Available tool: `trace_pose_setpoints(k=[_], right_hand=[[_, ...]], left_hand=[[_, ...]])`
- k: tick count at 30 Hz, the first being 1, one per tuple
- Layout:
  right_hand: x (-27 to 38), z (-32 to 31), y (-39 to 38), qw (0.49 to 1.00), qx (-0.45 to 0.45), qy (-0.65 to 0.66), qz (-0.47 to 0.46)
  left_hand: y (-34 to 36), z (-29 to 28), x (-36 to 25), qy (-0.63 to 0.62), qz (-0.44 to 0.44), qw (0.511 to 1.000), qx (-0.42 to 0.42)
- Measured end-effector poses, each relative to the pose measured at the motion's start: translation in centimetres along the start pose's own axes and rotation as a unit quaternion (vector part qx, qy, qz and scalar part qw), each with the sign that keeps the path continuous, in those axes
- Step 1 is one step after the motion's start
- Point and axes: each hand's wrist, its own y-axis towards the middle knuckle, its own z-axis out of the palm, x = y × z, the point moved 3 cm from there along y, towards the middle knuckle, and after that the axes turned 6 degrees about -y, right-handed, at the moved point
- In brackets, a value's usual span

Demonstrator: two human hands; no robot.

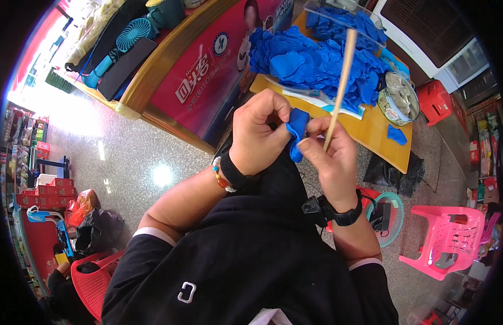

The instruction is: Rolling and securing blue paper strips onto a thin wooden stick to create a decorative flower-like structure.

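Note:
My left hand (260,131) is closed, pinching a small folded blue piece (299,120) that looks like soft cloth or foam. From the other side, my right hand (332,158) has thumb and fingertips at the same piece, and it also grips a thin wooden stick (343,81) that slants up past the table edge. Beyond my hands, a large heap of similar flat blue pieces (311,62) lies on a yellow wooden table (378,143). One loose blue piece (396,135) rests near the table's right corner.
On the table stand a clear plastic bin (378,33) of blue pieces and a round tin (398,103) with greyish contents. A wood-edged counter (135,70) is at the upper left. A pink chair (449,235) and a green basket (395,216) are at the right.

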Motion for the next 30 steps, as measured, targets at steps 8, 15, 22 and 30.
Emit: trace_pose_setpoints(k=[8,15,22,30], right_hand=[[-0.1,-0.9,0.5,0.998,-0.030,-0.036,-0.044],[-0.4,-1.0,0.8,0.996,-0.029,-0.023,-0.083],[-0.7,-0.5,0.5,0.996,-0.003,-0.085,-0.014],[-1.4,-0.1,0.3,0.995,0.028,-0.094,-0.024]], left_hand=[[-0.3,0.7,0.5,-0.037,-0.108,0.993,0.025],[0.1,1.3,0.8,-0.214,-0.243,0.945,0.050],[-0.1,1.3,1.2,-0.100,-0.191,0.975,0.046],[-0.1,2.0,1.9,-0.324,-0.244,0.912,-0.066]])
